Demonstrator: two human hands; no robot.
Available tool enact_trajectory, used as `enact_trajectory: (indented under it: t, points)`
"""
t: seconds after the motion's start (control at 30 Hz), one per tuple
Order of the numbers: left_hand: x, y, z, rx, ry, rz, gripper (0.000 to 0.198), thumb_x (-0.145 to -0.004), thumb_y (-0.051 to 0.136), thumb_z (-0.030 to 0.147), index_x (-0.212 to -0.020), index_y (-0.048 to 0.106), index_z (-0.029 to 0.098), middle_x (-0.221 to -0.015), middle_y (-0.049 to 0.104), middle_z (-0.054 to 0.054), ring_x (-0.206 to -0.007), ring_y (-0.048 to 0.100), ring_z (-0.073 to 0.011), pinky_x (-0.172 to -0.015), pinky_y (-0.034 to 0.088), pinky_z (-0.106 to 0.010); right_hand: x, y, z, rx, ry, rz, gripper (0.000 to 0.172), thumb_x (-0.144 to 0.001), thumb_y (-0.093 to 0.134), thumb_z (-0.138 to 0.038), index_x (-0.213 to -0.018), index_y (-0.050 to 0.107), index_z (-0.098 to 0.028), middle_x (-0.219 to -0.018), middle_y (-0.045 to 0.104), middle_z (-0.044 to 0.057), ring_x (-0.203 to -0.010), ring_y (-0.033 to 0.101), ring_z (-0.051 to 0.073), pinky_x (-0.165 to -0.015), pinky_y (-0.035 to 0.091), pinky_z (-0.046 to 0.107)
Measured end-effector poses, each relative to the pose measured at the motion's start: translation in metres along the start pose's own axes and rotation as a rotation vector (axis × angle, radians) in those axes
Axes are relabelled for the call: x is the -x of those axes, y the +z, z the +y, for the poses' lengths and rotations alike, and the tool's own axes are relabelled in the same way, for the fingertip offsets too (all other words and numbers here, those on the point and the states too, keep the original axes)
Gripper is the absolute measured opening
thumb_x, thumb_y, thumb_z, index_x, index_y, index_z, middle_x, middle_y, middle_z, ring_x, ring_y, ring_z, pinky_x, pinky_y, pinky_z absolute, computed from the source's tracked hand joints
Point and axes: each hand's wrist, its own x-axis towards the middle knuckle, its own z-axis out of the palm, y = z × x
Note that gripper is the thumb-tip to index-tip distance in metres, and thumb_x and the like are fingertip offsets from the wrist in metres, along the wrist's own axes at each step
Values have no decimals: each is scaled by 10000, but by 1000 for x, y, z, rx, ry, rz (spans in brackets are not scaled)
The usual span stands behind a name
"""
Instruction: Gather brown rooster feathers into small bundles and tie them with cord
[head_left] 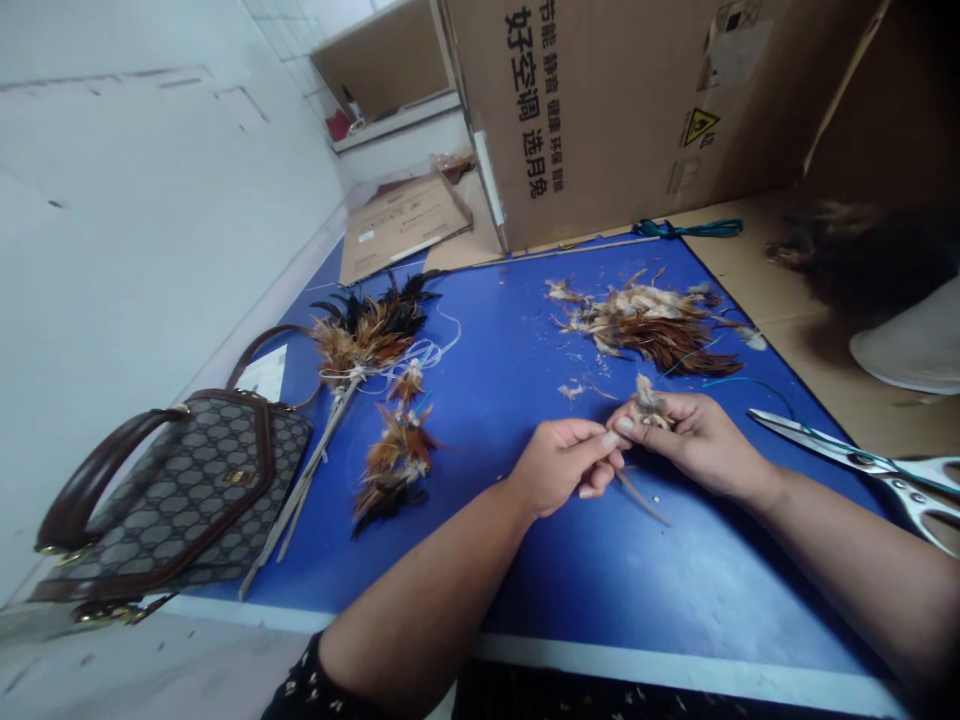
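Both of my hands meet over the right half of the blue table (480,590). My right hand (694,435) pinches a small tuft of feathers (649,402), whose fluffy pale end pokes up above the fingers. Fingertips of my left hand (559,460) press together against the right thumb, at the tuft's lower end; what exactly they grip is hidden. A thin brown strip (643,498) hangs down below the fingers. Just beyond the hands lies a pile of brown and cream feathers (652,325), with loose fluff (571,391) near it.
Scissors (862,460) lie at right, partly open. At left are a patterned handbag (202,480), a feather bundle on sticks (360,340), white string (450,335) and small tied feather bunches (397,450). A large cardboard box (622,130) stands behind, green cord (690,229) before it.
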Motion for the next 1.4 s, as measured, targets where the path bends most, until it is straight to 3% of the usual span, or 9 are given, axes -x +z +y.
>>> enact_trajectory:
  t: [0.13,0.33,0.5,0.67,0.87,0.93,1.03,1.23,1.4]
  points:
    - [0,1,5,82,0,57,438,-823,815,501,-946,709,95,-759,655,-23,-445,463,-34,-395,221,-201,3,0,1,104,-58,117,447,-894,758,-554,-1182,791,-214,-881,800,53,-800,732,201,-828,598,354]
    - [-1,1,4,41,23,76,422,-867,764,513,-920,707,97,-741,665,-24,-409,415,-22,-391,181,-208,2,-1,2,321,-210,85,365,-954,692,-527,-1065,848,-216,-818,787,49,-841,734,209,-980,566,397]
    - [1,2,1,-98,96,113,389,-919,716,489,-879,728,102,-514,499,51,-423,354,-40,-444,244,-214,2,0,3,345,-263,55,355,-966,676,-473,-1107,837,-190,-808,772,51,-795,708,187,-854,582,332]
    - [3,7,0,-248,237,274,366,-904,735,486,-907,745,119,-532,495,56,-496,395,-59,-515,334,-218,4,0,4,230,-83,58,480,-892,748,-545,-1191,797,-173,-914,783,68,-780,688,199,-760,570,331]
    - [0,9,-8,-109,175,263,408,-901,729,537,-935,724,130,-516,522,53,-415,383,-59,-424,293,-219,6,-2,4,20,-14,8,552,-885,770,-500,-1339,656,-207,-1079,759,85,-937,691,235,-859,552,358]
    - [-3,9,-11,-41,188,266,398,-897,741,521,-943,723,126,-563,562,34,-424,408,-59,-415,296,-216,5,-2,7,-55,-15,10,493,-912,746,-475,-1319,633,-220,-1011,728,58,-811,648,179,-718,517,291]
    - [-6,9,-13,28,214,300,371,-885,769,481,-958,729,119,-648,614,2,-465,454,-61,-425,314,-216,1,-1,11,-109,11,49,373,-947,710,-481,-1197,630,-215,-823,621,-9,-604,479,103,-536,370,238]
    - [-7,8,-16,62,229,293,365,-880,782,472,-915,714,115,-671,623,-14,-497,484,-70,-456,343,-230,-3,7,5,-89,-3,72,361,-988,651,-535,-1099,580,-199,-765,600,-18,-559,425,91,-507,316,240]
    - [-6,9,-13,131,204,265,325,-872,792,428,-851,692,119,-616,583,3,-495,468,-73,-468,331,-232,-1,9,-1,-7,-49,53,323,-1004,635,-512,-1069,597,-198,-716,587,-15,-637,510,130,-613,423,265]
